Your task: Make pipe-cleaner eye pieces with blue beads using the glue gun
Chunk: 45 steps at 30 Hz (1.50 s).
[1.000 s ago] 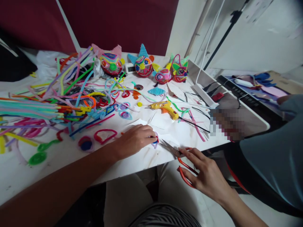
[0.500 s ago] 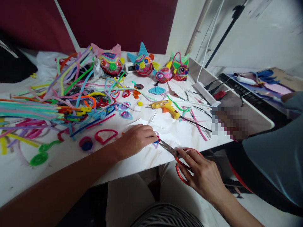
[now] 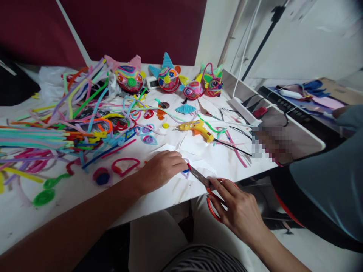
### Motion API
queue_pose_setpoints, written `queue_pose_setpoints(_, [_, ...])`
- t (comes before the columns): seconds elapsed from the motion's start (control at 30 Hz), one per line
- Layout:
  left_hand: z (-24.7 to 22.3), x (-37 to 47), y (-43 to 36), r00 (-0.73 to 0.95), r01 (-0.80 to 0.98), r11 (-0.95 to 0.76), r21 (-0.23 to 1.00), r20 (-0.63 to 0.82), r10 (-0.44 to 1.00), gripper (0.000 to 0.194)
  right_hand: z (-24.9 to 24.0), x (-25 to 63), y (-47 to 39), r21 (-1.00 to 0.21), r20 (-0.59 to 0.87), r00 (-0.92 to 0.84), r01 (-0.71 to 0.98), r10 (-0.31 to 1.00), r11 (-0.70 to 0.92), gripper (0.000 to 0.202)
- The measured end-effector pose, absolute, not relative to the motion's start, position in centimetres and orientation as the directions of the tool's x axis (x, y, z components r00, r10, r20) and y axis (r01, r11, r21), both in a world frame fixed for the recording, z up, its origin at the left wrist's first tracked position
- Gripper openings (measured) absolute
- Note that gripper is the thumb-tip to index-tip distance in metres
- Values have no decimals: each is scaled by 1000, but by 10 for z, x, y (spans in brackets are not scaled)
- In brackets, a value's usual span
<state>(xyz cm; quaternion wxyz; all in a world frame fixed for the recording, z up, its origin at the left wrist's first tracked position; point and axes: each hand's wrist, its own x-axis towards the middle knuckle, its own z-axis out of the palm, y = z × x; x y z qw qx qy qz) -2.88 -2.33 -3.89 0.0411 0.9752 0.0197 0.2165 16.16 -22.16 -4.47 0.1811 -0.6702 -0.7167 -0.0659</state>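
My left hand (image 3: 163, 170) rests low over the white table, its fingers pinched on a small coiled pipe-cleaner piece (image 3: 186, 170) in blue, red and lilac. Most of that piece is hidden behind the fingertips. In my right hand (image 3: 238, 206) is a pair of scissors (image 3: 200, 177) with red-orange handles; fingers and thumb are in the loops. The blades look closed, their tips at the red bit beside my left fingertips. White paper (image 3: 193, 145) lies just beyond. To the left of my left hand are a red pipe-cleaner loop (image 3: 124, 172) and a blue coil with a lilac rim (image 3: 101, 176).
A yellow glue gun (image 3: 197, 128) lies beyond the paper, its cord running right. Bundled pipe cleaners (image 3: 31, 136) cover the left side. Several decorated animal heads (image 3: 168, 79) stand at the back. A grey bin (image 3: 300, 132) and another person's sleeve (image 3: 326, 181) are at right.
The scissor blades, slightly apart at the red bit before, have come together. Both hands stay nearly in place, while the whole view has shifted a little.
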Motion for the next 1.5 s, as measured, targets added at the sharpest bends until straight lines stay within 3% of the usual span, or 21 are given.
queue_pose_setpoints(0.23, [-41,-28,-23,899,19,-986,166,429,89,20,-46,149,-219,-136,366,26,990,930,26,34])
queue_pose_setpoints(0.5, [-43,-28,-24,869,86,-982,167,470,156,22,-46,141,-219,-141,369,59,990,927,-7,34])
queue_pose_setpoints(0.97, [-44,-29,-23,856,25,-969,248,496,149,18,-51,134,-220,-163,383,71,987,921,-8,34])
queue_pose_setpoints(1.5, [-43,-31,-23,876,22,-973,229,465,129,20,-52,134,-218,-162,409,27,986,912,43,32])
